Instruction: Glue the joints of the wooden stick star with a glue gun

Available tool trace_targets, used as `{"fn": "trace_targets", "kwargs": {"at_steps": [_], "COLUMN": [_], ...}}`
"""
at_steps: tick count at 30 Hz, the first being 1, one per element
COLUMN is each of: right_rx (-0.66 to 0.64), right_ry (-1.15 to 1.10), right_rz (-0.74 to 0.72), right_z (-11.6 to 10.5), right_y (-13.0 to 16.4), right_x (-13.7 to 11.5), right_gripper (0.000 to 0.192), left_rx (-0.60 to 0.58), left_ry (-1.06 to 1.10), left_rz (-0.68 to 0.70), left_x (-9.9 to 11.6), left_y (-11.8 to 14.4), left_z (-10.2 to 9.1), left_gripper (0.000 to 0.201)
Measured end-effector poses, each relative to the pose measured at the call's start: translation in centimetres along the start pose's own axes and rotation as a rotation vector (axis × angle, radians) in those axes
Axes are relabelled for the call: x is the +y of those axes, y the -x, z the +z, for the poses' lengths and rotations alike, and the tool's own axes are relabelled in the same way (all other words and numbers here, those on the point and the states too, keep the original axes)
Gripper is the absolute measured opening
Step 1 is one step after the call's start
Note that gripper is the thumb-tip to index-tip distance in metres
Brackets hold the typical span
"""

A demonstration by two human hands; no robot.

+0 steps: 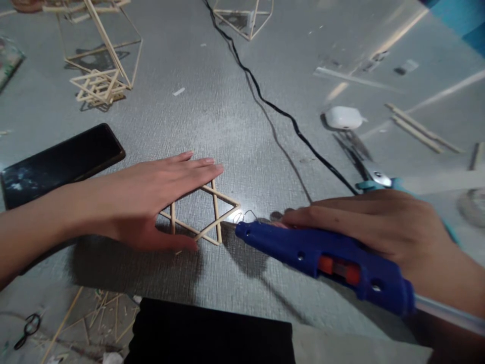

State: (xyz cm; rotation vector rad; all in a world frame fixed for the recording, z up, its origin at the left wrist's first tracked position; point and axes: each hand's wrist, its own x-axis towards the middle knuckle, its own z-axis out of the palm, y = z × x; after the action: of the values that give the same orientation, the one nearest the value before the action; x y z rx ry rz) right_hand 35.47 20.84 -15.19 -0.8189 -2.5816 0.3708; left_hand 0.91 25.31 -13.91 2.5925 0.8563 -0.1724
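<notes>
A six-pointed star of thin wooden sticks (219, 222) lies flat on the grey table. My left hand (170, 189) rests over its left part, fingers stretched out along the upper edge and thumb at the lower edge. This hand hides the star's left points. In my right hand (394, 232) is a blue glue gun (322, 260), gripped with the fingers partly hidden behind it. Its nozzle touches or nearly touches the star's right side, near a stick crossing. Thin glue strings curl just above the tip. A clear glue stick (447, 312) sticks out of the gun's back end.
A black phone (62, 164) lies left. Stick frames (100, 88) stand at the back left, another (250, 35) at the back. A black cord (291, 121) crosses the table. Pliers (379, 178), a white earbud case (344, 118) and loose sticks (417, 132) lie right.
</notes>
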Motion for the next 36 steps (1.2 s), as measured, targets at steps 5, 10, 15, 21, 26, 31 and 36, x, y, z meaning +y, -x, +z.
{"fn": "trace_targets", "kwargs": {"at_steps": [5,10,15,21,26,31,36], "right_rx": [-0.014,-0.007,-0.008,0.041,0.027,0.048,0.059], "right_ry": [0.004,0.021,-0.010,0.021,0.031,0.051,0.011], "right_rz": [-0.001,-0.007,-0.005,-0.023,-0.019,-0.033,-0.011], "right_z": [0.12,0.01,-0.23,0.09,0.31,0.33,0.07], "right_y": [-0.26,-0.27,0.01,-0.12,-0.32,-0.10,0.21], "right_x": [-0.12,-0.27,-0.08,-0.02,-0.08,0.08,0.51], "right_gripper": [0.022,0.020,0.024,0.018,0.023,0.020,0.028], "left_rx": [0.001,-0.008,-0.022,-0.002,0.005,0.026,0.006], "left_ry": [0.000,-0.003,-0.009,0.003,-0.003,0.008,0.008], "left_rz": [-0.005,-0.003,-0.009,-0.016,-0.005,0.005,-0.012], "left_x": [-0.02,0.08,0.02,-0.15,-0.27,-0.50,-0.51], "left_y": [0.06,-0.03,-0.04,0.08,0.03,0.08,0.15], "left_z": [-0.02,-0.15,-0.04,0.30,0.37,0.62,0.63], "left_gripper": [0.112,0.111,0.111,0.114,0.113,0.114,0.113]}}
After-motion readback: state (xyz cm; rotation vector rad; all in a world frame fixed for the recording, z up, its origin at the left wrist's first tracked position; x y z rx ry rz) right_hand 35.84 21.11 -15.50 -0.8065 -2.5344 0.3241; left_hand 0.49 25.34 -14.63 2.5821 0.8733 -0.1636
